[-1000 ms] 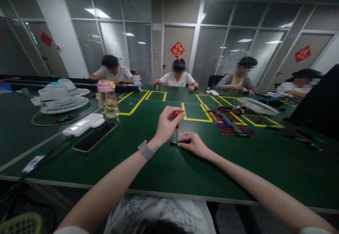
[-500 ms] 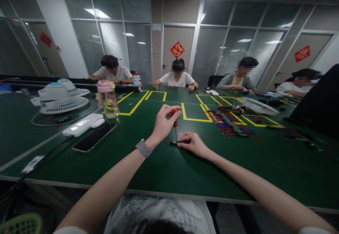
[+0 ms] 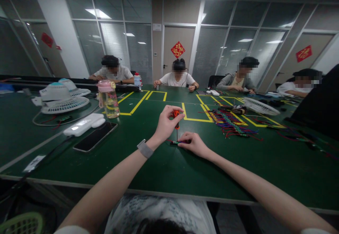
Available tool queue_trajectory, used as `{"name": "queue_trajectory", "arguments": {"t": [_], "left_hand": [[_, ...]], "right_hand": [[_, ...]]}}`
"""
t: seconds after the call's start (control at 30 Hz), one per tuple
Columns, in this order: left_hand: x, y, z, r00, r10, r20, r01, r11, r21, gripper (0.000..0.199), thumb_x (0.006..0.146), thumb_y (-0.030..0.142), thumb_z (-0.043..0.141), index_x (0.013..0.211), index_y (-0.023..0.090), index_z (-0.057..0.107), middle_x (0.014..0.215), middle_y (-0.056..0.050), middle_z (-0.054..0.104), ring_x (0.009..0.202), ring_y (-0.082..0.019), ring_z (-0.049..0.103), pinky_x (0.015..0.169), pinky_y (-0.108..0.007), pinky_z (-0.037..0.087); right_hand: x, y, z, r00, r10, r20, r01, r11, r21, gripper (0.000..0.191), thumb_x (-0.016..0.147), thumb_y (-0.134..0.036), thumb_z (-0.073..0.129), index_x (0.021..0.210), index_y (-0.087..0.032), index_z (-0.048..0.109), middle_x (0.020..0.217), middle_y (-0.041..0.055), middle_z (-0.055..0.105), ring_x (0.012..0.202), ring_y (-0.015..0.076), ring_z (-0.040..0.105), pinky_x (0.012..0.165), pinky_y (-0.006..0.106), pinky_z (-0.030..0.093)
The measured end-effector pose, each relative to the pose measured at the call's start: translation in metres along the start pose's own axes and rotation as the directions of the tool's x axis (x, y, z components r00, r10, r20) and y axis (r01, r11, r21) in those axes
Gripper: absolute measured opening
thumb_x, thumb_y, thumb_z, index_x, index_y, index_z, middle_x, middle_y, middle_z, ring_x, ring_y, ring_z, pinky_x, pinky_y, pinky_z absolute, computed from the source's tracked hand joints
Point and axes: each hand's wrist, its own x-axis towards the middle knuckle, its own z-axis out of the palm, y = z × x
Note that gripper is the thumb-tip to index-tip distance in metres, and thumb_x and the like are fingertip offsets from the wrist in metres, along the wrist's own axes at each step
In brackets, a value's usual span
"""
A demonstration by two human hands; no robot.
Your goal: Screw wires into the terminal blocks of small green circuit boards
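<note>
My left hand [image 3: 168, 121] is closed around the orange-and-black handle of a screwdriver [image 3: 177, 125], which stands nearly upright with its shaft pointing down. Its tip meets a small green circuit board [image 3: 174, 143] lying on the table, or comes very close to it; the exact contact is too small to make out. From the right, my right hand [image 3: 194, 145] pinches the board's end, where dark and coloured wires run under the fingers. A red wire sticks out at the board's left end.
A row of wired circuit boards [image 3: 231, 121] lies to the right on the green table [image 3: 148, 174]. At left are a phone [image 3: 95, 137], a white power strip [image 3: 82, 125], a pink-lidded bottle [image 3: 109, 101] and white fans [image 3: 65, 101]. Several people sit across the table.
My left hand has shifted very slightly at the screwdriver's handle, and the screwdriver stands a touch straighter. My right hand stays on the board.
</note>
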Motion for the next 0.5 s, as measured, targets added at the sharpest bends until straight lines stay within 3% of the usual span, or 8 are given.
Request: {"name": "queue_trajectory", "arguments": {"t": [0.07, 0.13, 0.23, 0.33, 0.4, 0.5], "left_hand": [[-0.001, 0.003, -0.002, 0.993, 0.114, -0.006, -0.112, 0.983, 0.147, 0.016, 0.082, 0.028, 0.063, 0.094, 0.019, 0.069, 0.104, -0.007, 0.061, 0.094, -0.017, 0.059, 0.087, -0.032, 0.048], [-0.001, 0.005, -0.004, 0.991, 0.132, 0.038, -0.136, 0.982, 0.133, 0.022, 0.089, 0.029, 0.053, 0.103, 0.02, 0.068, 0.114, -0.009, 0.061, 0.106, -0.02, 0.058, 0.094, -0.036, 0.046], [0.003, 0.004, -0.004, 0.988, -0.038, 0.15, 0.062, 0.985, -0.16, 0.029, 0.092, 0.031, 0.047, 0.111, 0.019, 0.065, 0.113, -0.01, 0.065, 0.098, -0.02, 0.065, 0.085, -0.036, 0.053], [0.007, -0.002, -0.004, 0.96, -0.161, 0.228, 0.241, 0.891, -0.384, 0.03, 0.086, 0.033, 0.057, 0.11, 0.016, 0.065, 0.105, -0.01, 0.069, 0.087, -0.02, 0.068, 0.079, -0.035, 0.055], [0.008, -0.005, -0.005, 0.957, -0.196, 0.216, 0.272, 0.867, -0.417, 0.029, 0.082, 0.031, 0.062, 0.106, 0.015, 0.067, 0.099, -0.01, 0.07, 0.085, -0.018, 0.068, 0.078, -0.033, 0.055], [0.008, -0.006, -0.008, 0.975, -0.176, 0.133, 0.209, 0.934, -0.291, 0.025, 0.078, 0.03, 0.068, 0.098, 0.017, 0.07, 0.089, -0.006, 0.069, 0.077, -0.015, 0.065, 0.072, -0.029, 0.053]], "right_hand": [[0.0, 0.0, 0.0, 1.0, 0.004, 0.0, -0.004, 1.0, 0.003, 0.015, 0.075, -0.023, 0.072, 0.087, -0.016, 0.077, 0.077, 0.0046, 0.065, 0.065, 0.0131, 0.055, 0.061, 0.025, 0.043], [0.0, 0.001, 0.0, 1.0, 0.003, 0.0, -0.003, 1.0, 0.009, 0.015, 0.075, -0.024, 0.072, 0.087, -0.016, 0.077, 0.077, 0.0045, 0.064, 0.065, 0.013, 0.056, 0.061, 0.025, 0.043], [0.001, 0.002, 0.001, 1.0, -0.01, 0.001, 0.01, 1.0, 0.018, 0.015, 0.075, -0.025, 0.072, 0.087, -0.017, 0.077, 0.076, 0.0039, 0.063, 0.064, 0.0127, 0.055, 0.06, 0.024, 0.043], [0.001, 0.002, 0.001, 1.0, -0.02, 0.0, 0.02, 1.0, 0.02, 0.015, 0.075, -0.025, 0.072, 0.086, -0.017, 0.077, 0.076, 0.0039, 0.064, 0.063, 0.0125, 0.055, 0.06, 0.024, 0.043], [0.001, 0.001, 0.001, 1.0, -0.015, -0.002, 0.015, 1.0, 0.017, 0.014, 0.074, -0.023, 0.072, 0.086, -0.017, 0.077, 0.076, 0.0039, 0.064, 0.064, 0.0125, 0.054, 0.06, 0.024, 0.042], [0.001, -0.001, 0.001, 1.0, -0.001, -0.004, 0.002, 1.0, 0.017, 0.014, 0.074, -0.021, 0.072, 0.085, -0.016, 0.077, 0.076, 0.0039, 0.063, 0.064, 0.0127, 0.054, 0.059, 0.024, 0.042]]}}
